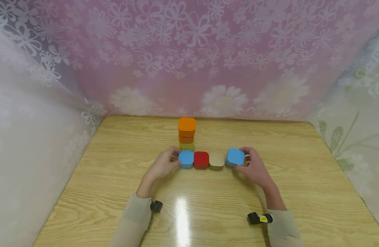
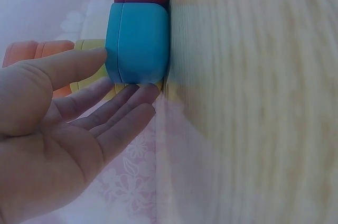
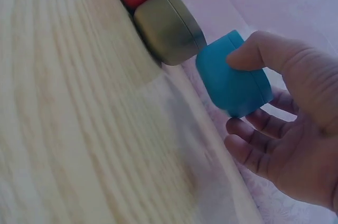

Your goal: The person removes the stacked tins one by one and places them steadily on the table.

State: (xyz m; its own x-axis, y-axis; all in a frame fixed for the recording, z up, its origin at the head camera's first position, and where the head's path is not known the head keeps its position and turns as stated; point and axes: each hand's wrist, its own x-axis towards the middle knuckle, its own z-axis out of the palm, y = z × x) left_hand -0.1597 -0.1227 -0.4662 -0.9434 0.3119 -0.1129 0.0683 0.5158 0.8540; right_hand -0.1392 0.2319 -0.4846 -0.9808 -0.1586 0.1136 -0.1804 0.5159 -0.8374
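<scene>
Small rounded square lidded boxes form a row on the table: a left blue box [image 1: 186, 159], a red box [image 1: 201, 160] and a tan box [image 1: 216, 161]. At the row's left end, my left hand [image 1: 163, 163] touches the left blue box with its thumb and fingertips, fingers fairly straight. My right hand [image 1: 253, 167] pinches another blue box [image 3: 232, 76] between thumb and fingers. This box hangs tilted just right of the tan box, raised off the wood, as the right wrist view shows.
Behind the left blue box stands a stack with orange boxes [image 1: 186, 126] above a yellow box [image 1: 186, 146]. The wood-grain table [image 1: 115, 164] ends at a pink flowered curtain [image 1: 189, 68] at the back. Pale flowered cloth [image 1: 38, 137] hangs along both sides.
</scene>
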